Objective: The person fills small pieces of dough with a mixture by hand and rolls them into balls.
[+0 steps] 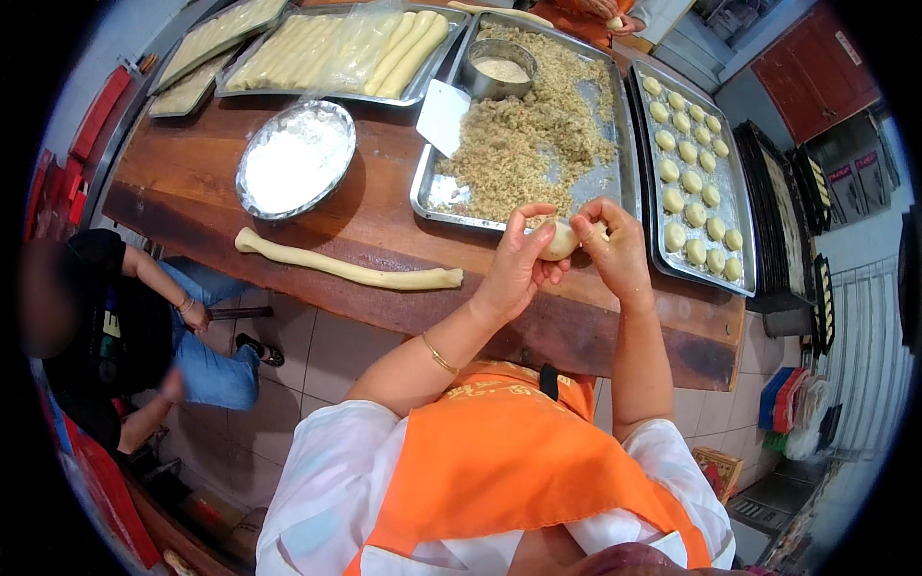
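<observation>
Fingers (528, 238) of the left hand (517, 267) are curled, thumb on one side, around a small pale ball of dough (558, 243). The right hand (619, 252) meets it from the other side, its thumb and fingertips drawn together in a pinch at the ball's edge — the exact contact there is partly hidden. The ball is held up between the two hands, over the near edge of the wooden table (403, 230), just before a large metal tray (600, 187).

Crumbly, golden-brown filling (519, 144) lies spread in that tray, along with a round metal container (495, 90) and a white scraper (443, 117). Right of it, a second tray (735, 207) bears rows of small round dough pieces (691, 181). To the left of the hands, a long dough roll (351, 271) lies on the wood; beyond it stands a silvery bowl (271, 209) of white powder (293, 158). Farther back, thick dough rolls (403, 56) lie side by side, partly under clear plastic (360, 43). Another person in jeans (216, 370) sits at the left — and a co-worker's hand (629, 24) shows at the far side.
</observation>
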`<state>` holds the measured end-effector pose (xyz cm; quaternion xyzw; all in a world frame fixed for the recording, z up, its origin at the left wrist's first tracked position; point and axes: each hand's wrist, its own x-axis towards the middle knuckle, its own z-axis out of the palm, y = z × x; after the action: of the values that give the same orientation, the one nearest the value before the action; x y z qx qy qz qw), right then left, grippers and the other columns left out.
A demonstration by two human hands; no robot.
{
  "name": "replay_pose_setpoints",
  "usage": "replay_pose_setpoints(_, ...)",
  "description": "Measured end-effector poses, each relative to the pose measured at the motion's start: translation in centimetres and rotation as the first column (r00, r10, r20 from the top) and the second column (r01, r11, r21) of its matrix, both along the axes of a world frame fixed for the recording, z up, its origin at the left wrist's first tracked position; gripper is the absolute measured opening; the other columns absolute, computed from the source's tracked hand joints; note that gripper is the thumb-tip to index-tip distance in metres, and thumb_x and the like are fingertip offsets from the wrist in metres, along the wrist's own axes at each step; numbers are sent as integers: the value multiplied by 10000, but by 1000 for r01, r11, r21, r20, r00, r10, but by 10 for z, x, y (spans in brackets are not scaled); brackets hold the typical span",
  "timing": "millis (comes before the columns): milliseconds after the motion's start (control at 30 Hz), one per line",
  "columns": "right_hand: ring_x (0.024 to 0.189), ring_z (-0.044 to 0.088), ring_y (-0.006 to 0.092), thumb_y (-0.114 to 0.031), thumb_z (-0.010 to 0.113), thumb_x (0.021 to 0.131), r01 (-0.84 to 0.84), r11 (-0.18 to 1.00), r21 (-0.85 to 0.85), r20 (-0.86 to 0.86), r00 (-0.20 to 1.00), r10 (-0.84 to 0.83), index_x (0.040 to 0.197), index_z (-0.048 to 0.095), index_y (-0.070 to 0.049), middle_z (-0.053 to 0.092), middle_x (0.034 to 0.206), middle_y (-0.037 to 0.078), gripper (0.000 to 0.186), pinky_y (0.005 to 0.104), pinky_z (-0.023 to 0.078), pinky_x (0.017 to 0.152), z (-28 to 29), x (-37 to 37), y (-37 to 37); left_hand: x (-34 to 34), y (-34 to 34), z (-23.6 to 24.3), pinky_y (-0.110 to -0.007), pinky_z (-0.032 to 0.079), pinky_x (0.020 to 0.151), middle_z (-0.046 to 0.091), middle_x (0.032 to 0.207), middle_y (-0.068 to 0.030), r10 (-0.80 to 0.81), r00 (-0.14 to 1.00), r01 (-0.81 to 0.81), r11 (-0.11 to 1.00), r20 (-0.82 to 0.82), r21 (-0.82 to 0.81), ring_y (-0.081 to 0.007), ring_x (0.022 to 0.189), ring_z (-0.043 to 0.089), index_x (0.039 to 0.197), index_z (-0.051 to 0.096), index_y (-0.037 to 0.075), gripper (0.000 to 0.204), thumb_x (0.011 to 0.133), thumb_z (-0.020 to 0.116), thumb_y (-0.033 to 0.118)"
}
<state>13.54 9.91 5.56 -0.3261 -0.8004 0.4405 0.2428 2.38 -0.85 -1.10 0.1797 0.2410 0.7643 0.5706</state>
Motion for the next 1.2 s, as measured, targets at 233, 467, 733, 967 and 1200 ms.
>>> replay_pose_setpoints(233,693,550,48,-137,705,906,-175,970,-166,3,984,178,990,589,-28,612,824,0,180,224,455,604,4,7,16,-10,-2,-7,-199,395,521,605,990,-57,-93,962,95,995,257,6,-97,673,515,1255,498,105,316,1050,500,346)
replay_pose_setpoints(467,686,487,45,-120,700,856,-230,969,-87,52,971,235,937,607,-31,572,792,-23,151,222,413,604,4,8,23,-18,-5,-7,-216,415,538,588,997,-45,-101,995,101,995,-7,8,-113,712,526,1236,523,90,299,1077,436,328)
replay_pose_setpoints(733,658,484,89,-111,682,809,-283,957,65,105,956,276,884,625,-29,569,749,16,125,263,415,600,7,-1,17,-26,-4,-17,-224,457,597,580,1044,-80,-115,983,112,993,139,30,-144,741,574,1214,492,85,244,1081,441,282)
replay_pose_setpoints(967,690,489,34,-48,665,819,-317,943,106,167,940,297,881,610,-20,577,801,-16,88,220,406,595,20,-3,13,-28,-11,-18,-254,480,700,593,1091,-67,-85,995,86,996,-44,17,-153,842,579,1259,516,107,309,1082,420,341)
replay_pose_setpoints(1200,670,531,99,-37,658,800,-410,878,246,130,912,389,867,603,-15,589,747,30,89,266,452,612,15,-8,9,-26,-6,-20,-237,451,639,599,1051,-38,-41,999,41,999,-23,-10,-110,759,545,1232,524,90,368,1075,423,407)
